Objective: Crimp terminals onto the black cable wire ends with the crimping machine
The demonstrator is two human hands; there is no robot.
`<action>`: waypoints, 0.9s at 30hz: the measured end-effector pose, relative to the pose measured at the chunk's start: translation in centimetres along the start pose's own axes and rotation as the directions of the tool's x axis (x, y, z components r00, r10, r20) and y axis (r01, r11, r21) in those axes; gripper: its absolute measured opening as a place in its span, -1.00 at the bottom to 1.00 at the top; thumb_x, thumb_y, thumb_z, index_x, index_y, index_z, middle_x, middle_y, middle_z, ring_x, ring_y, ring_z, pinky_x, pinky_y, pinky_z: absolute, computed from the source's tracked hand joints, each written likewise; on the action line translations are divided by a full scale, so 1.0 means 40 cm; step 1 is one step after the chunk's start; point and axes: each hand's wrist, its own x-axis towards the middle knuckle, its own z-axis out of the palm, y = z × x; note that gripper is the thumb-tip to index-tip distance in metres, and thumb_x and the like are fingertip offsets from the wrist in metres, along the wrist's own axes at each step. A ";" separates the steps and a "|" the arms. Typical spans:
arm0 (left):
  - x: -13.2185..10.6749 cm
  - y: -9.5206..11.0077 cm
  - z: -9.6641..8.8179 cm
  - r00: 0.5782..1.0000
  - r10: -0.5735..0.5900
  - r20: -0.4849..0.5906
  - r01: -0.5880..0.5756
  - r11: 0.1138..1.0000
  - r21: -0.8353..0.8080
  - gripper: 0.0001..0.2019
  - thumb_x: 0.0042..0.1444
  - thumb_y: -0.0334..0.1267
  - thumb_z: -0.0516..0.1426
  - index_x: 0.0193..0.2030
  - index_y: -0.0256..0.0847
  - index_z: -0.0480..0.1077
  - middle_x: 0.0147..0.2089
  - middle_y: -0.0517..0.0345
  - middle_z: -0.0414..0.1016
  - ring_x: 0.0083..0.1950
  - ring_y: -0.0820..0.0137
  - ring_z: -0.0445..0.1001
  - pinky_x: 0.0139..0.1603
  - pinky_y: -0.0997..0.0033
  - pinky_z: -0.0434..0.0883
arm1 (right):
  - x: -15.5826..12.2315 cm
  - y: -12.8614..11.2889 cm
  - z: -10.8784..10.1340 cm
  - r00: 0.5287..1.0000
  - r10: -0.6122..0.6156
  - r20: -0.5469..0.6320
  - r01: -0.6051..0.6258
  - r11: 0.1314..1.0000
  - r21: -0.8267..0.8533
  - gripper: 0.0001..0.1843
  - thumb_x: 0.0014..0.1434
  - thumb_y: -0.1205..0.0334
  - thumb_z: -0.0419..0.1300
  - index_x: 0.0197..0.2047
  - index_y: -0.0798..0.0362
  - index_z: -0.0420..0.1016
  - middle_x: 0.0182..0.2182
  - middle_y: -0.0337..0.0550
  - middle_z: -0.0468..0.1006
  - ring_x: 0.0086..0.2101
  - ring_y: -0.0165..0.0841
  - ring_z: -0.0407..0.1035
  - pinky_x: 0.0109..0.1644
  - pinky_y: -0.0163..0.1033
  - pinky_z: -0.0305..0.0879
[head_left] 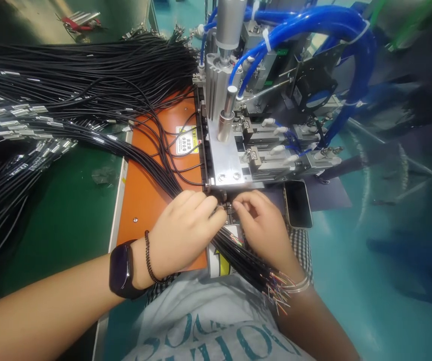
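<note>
Cables [238,258] pass under our curled left hand [184,228]; our right hand [264,225] bunches beside the machine [225,163]. We can't tell either grip. Best keep ends [276,290] even, hands clear.

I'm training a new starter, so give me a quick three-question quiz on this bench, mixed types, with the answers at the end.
1. True or false: the phone lies to the right of the right hand.

2. Fill in the blank: the panel just left of the machine is ____ in colour.

3. Multiple choice: where do the coloured wire ends of the bundle under the left hand show?
A) on the phone
B) by the right wrist
C) among the blue tubes

Key: 1. True. 2. Orange. 3. B.
</note>
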 end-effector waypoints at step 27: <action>-0.017 0.031 -0.073 0.968 -0.120 0.222 0.100 0.990 0.100 -0.81 0.01 -0.46 0.08 -0.20 -0.36 0.41 -0.33 0.00 0.42 -0.32 0.18 0.36 -0.32 0.21 0.35 | -0.029 0.059 0.015 0.991 -0.084 -0.105 0.080 0.996 -0.042 -0.93 0.21 0.31 0.14 -0.23 0.02 0.44 -0.34 -0.23 0.44 -0.28 -0.38 0.33 -0.18 -0.27 0.26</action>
